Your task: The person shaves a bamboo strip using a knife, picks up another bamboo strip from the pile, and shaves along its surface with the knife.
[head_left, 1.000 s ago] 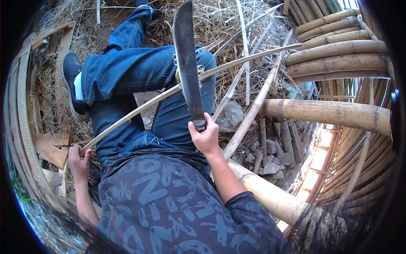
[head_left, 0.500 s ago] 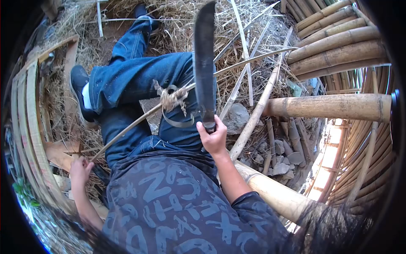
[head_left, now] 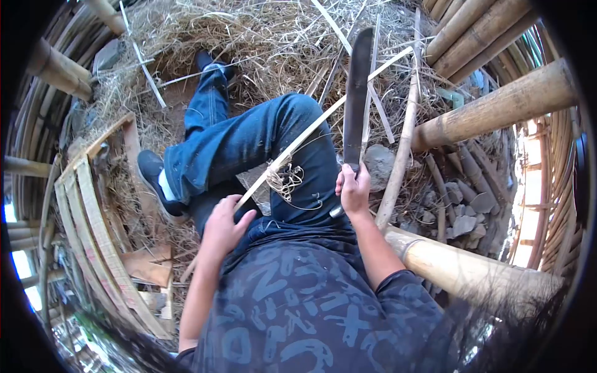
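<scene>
My right hand (head_left: 354, 189) is wrapped round the handle of a machete (head_left: 357, 93), its dark blade standing up and away from me. Its handle end pokes out below my fist. A long, pale bamboo strip (head_left: 309, 130) runs slantwise over my raised thigh and behind the blade. My left hand (head_left: 225, 225) is at the near part of this strip, which passes between the thumb and fingers; the thumb sticks out. Thin curled shavings (head_left: 286, 181) hang at the strip over my thigh. Whether the blade touches the strip, I cannot tell.
Thick bamboo poles (head_left: 497, 105) stand at the right, and another pole (head_left: 460, 261) lies beside my right arm. Stones (head_left: 463, 225) are heaped between them. Straw and shavings (head_left: 267, 56) cover the ground ahead. A slatted wooden frame (head_left: 93, 217) lies at the left.
My left hand has moved forward and right along the strip, towards my thigh. The machete has shifted right and lower in view. The curled shavings look looser, and the view has turned slightly.
</scene>
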Motion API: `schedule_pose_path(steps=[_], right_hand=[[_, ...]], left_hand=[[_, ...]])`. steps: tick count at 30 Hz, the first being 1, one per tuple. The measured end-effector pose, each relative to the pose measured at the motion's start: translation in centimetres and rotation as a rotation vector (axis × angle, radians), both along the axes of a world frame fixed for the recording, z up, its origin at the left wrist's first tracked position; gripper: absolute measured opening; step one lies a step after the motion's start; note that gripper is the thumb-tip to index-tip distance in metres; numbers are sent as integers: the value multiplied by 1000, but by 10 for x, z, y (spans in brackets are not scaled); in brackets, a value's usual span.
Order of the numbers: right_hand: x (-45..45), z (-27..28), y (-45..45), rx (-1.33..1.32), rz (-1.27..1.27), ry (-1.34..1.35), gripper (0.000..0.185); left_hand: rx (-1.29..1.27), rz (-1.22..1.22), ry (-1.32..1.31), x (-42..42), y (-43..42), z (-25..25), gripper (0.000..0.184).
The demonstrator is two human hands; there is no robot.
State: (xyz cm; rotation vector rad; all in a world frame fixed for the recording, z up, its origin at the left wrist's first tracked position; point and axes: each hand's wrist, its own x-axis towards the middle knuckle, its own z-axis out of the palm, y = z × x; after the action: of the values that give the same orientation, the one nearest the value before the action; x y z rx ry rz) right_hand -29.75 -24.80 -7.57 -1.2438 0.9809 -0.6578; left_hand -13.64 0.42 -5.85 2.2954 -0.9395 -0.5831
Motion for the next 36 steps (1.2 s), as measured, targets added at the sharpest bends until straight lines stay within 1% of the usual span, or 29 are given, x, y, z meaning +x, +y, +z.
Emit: schedule_pose_path(steps=[2, 3, 4, 5, 6, 7, 8, 9, 10, 11, 12, 14, 15, 16, 18, 20, 22, 23, 25, 26, 28, 29, 30, 32, 33, 35, 36], right_hand=[[5, -9, -1, -308, 85, 135, 20], [9, 4, 0, -290, 75, 174, 22], [13, 10, -1, -283, 54, 163, 22], [16, 14, -3, -336, 82, 155, 25], [18, 17, -4, -388, 112, 152, 28], [19, 19, -5, -384, 140, 169, 32], [22, 17, -6, -375, 134, 165, 32], [26, 14, -7, -455, 162, 140, 34], [31, 12, -6, -533, 194, 114, 36], [33, 13, -7, -573, 232, 185, 40], [35, 14, -5, -562, 235, 178, 40], [37, 13, -5, -640, 270, 305, 43], [35, 11, -5, -686, 298, 350, 45], [34, 10, -4, -679, 297, 351, 45], [32, 10, -1, -730, 311, 386, 44], [31, 8, -1, -732, 299, 394, 43], [31, 9, -2, -733, 288, 400, 43], [32, 12, -3, -722, 257, 421, 43], [35, 10, -8, -713, 187, 420, 43], [36, 10, -11, -712, 186, 420, 43], [39, 8, -17, -687, 105, 409, 42], [39, 6, -20, -641, 79, 344, 42], [41, 8, -22, -603, 49, 302, 41], [46, 15, -24, -588, -19, 255, 41], [46, 20, -24, -588, -21, 253, 41], [46, 27, -24, -659, -18, 258, 40], [44, 28, -23, -661, -28, 259, 40]], left_hand=[[97, -14, 81, 1, -16, -20, 30], [8, 15, 145, 3, -16, -22, 28], [-81, 42, 210, 5, -14, -24, 30], [-174, 75, 280, 7, -12, -32, 37], [-146, 19, 351, 13, -8, -35, 40], [-75, -10, 447, 17, -1, -37, 41], [-3, -32, 543, 21, 6, -39, 43], [6, -29, 539, 24, 12, -42, 43], [26, 25, 710, 27, 18, -48, 41], [46, 83, 880, 29, 25, -51, 39], [54, 91, 876, 30, 28, -48, 39], [49, 55, 1015, 29, 30, -40, 34], [67, 37, 1007, 28, 29, -33, 30], [73, 38, 1007, 29, 30, -33, 30], [61, -83, 818, 29, 32, -37, 27], [84, -77, 786, 25, 31, -40, 26], [101, 6, 778, 20, 30, -35, 27], [102, 4, 777, 20, 32, -34, 27], [87, 140, 836, 17, 38, -34, 28], [88, 139, 836, 15, 42, -37, 28], [-50, 112, 702, 11, 51, -57, 31], [-95, 72, 645, 9, 55, -68, 35], [-93, 78, 644, 10, 54, -63, 35], [-41, 140, 986, 16, 50, -52, 37], [-40, 139, 984, 18, 51, -50, 37], [-40, 181, 1128, 22, 49, -48, 38], [-38, 171, 1126, 23, 48, -48, 38]])
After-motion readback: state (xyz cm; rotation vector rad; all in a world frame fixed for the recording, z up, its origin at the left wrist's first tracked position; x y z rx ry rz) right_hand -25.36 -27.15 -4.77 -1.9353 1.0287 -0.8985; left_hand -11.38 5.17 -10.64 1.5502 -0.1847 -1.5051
